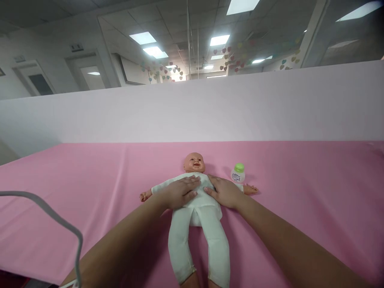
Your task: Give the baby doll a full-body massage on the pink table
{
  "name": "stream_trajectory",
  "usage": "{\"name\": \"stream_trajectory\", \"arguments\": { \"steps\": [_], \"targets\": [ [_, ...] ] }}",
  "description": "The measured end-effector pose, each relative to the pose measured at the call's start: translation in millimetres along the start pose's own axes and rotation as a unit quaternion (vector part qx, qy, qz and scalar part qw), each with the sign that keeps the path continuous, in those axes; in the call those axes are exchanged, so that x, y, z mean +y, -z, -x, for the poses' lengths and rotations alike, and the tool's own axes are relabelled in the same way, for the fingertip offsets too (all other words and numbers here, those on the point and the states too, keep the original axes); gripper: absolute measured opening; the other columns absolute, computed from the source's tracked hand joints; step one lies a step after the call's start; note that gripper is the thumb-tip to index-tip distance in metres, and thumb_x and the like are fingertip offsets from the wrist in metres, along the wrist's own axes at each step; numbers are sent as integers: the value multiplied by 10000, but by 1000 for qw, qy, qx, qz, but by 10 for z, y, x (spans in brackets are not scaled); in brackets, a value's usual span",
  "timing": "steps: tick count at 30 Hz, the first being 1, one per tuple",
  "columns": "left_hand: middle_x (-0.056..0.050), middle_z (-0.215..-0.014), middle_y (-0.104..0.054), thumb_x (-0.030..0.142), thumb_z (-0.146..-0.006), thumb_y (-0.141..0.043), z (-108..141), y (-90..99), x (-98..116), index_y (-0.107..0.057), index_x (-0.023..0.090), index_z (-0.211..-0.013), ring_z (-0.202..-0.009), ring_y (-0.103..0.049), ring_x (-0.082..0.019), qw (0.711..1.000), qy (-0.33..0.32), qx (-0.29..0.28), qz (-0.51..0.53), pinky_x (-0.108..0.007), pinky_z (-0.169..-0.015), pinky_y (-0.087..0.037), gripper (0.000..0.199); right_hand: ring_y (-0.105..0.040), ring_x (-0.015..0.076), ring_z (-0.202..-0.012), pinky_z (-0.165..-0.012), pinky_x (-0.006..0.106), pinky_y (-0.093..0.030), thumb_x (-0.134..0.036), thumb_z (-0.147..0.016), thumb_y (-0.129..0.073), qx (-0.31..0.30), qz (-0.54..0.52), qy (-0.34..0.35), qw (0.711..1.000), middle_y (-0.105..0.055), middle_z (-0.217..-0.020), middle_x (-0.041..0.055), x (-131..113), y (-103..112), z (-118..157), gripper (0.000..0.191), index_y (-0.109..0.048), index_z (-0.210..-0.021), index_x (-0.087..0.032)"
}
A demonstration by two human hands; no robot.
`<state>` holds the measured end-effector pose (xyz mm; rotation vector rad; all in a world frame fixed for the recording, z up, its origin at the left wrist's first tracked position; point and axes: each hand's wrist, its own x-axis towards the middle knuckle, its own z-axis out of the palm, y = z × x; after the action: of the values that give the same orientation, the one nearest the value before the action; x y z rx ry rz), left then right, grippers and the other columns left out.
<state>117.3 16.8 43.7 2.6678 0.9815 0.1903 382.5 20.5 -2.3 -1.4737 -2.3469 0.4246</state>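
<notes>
A baby doll in a white cloth suit lies on its back, head away from me and arms stretched out to both sides. My left hand rests flat on the left side of its chest, fingers extended. On the right side of the chest and shoulder lies my right hand, its thumb spread from the fingers. Neither hand grips anything. A small clear bottle with a green cap stands upright beyond my right hand, near the doll's outstretched arm. The doll's feet are cut off by the lower picture edge.
A pink sheet covers the table under the doll. Behind it rises a low white wall, with glass above. A grey cable curves through the lower left, close to my left forearm.
</notes>
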Motion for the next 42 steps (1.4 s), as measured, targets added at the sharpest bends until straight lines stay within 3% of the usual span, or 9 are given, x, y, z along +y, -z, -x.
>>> {"name": "stream_trajectory", "arguments": {
  "steps": [4,7,14,17,21,24,29,36,42],
  "targets": [
    [-71,-1678,-419,554,-1084,-307,-27,-98,-305,-438,191,-1619,-1572,-363,-246,996,58,70,-10,-422,-1306,-290,659,-502,347,-1456,-1185,463,-378,-689,-1026,-380,-5,-6,-1,1000,-514,-1602,168,-12,4,7,822,-344,-1649,-153],
    [-84,-1661,-447,589,-1074,-310,38,-152,-493,-445,184,-1612,-1550,-406,-263,992,95,84,-24,-432,-1289,-325,688,-509,363,-1438,-1163,478,-394,-681,-1031,-364,-16,3,-16,1000,-527,-1588,172,-76,47,38,821,-327,-1654,-148],
    [-109,-1673,-423,598,-1075,-272,84,-197,-550,-395,165,-1632,-1544,-415,-280,988,118,82,-54,-440,-1281,-332,716,-528,486,-1391,-1057,601,-469,-693,-1007,-398,-118,54,-108,986,-516,-1581,231,-586,470,342,846,-412,-1618,-109],
    [-115,-1669,-429,585,-1076,-267,76,-212,-525,-401,156,-1626,-1541,-420,-282,988,114,86,-58,-437,-1282,-329,710,-363,465,-1533,-1201,611,-360,-738,-966,-477,-147,21,-15,989,-328,-1705,179,-861,646,572,930,-350,-1654,-126],
    [-142,-1667,-425,578,-1077,-255,77,-237,-518,-403,125,-1621,-1534,-430,-298,987,119,91,-64,-449,-1272,-343,723,-350,377,-1565,-1280,557,-282,-733,-976,-509,-231,-67,155,958,-374,-1692,104,-1043,652,754,852,-380,-1647,-224],
    [-137,-1664,-432,571,-1077,-263,70,-254,-521,-406,139,-1620,-1537,-427,-291,987,110,98,-64,-453,-1273,-342,708,-285,338,-1598,-1325,549,-151,-680,-1024,-471,-216,-83,208,950,-341,-1703,100,-965,506,657,770,-386,-1642,-227],
    [-148,-1674,-414,571,-1075,-264,60,-272,-526,-378,119,-1635,-1545,-412,-292,988,109,88,-67,-437,-1279,-330,729,-178,317,-1631,-1334,550,-84,-722,-1023,-415,-133,-44,174,975,-230,-1740,97,-573,246,268,843,-272,-1679,-212],
    [-146,-1692,-378,589,-1072,-261,64,-270,-501,-350,125,-1650,-1559,-384,-301,988,116,80,-67,-460,-1283,-322,746,-225,301,-1621,-1313,465,-228,-779,-1009,-302,-70,-3,35,997,-214,-1752,115,-208,138,35,942,-225,-1689,-132],
    [-154,-1678,-404,556,-1069,-310,46,-260,-462,-379,115,-1632,-1550,-402,-307,985,132,83,-77,-461,-1287,-316,719,-470,362,-1482,-1180,497,-393,-750,-1003,-388,-67,-20,-24,997,-470,-1645,118,-142,242,96,811,-410,-1627,-232]
  ]
}}
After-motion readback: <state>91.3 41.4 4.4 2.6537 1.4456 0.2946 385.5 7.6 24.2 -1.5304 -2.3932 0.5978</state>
